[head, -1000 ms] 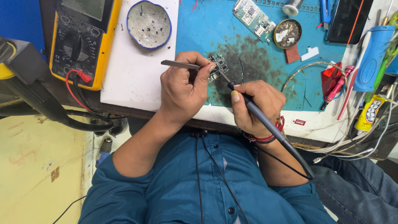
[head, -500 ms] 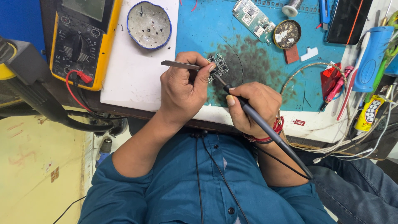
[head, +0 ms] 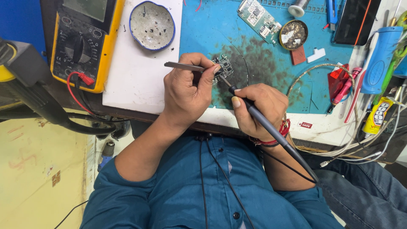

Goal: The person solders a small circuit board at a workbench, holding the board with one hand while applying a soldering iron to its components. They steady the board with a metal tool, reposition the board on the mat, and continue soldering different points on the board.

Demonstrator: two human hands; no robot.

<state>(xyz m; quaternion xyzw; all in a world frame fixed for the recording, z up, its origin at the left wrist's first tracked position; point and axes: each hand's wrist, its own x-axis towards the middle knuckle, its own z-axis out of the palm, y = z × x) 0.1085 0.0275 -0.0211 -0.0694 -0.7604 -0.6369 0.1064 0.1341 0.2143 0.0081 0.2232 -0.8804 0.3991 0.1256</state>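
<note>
My left hand [head: 188, 91] grips metal tweezers [head: 183, 66] whose tips press on a small dark circuit board [head: 224, 67] lying on the blue work mat [head: 263, 72]. In my right hand [head: 258, 108] I hold a dark soldering iron [head: 271, 129] like a pen, its tip touching the near edge of that board. The iron's cable runs back over my right wrist, which wears a red thread band. Both hands rest at the near edge of the bench.
A yellow multimeter [head: 82, 42] with a red lead lies at far left, beside a blue-rimmed dish [head: 151, 25] on a white slab [head: 135, 80]. A green circuit board [head: 258, 17], a round tin [head: 293, 34], a phone [head: 354, 21], a blue tool handle [head: 377, 59] and a glue tube [head: 375, 116] crowd the right.
The soldering iron tip has shifted slightly along the small board, with my right hand moving a little. My left hand and the tweezers stay in place.
</note>
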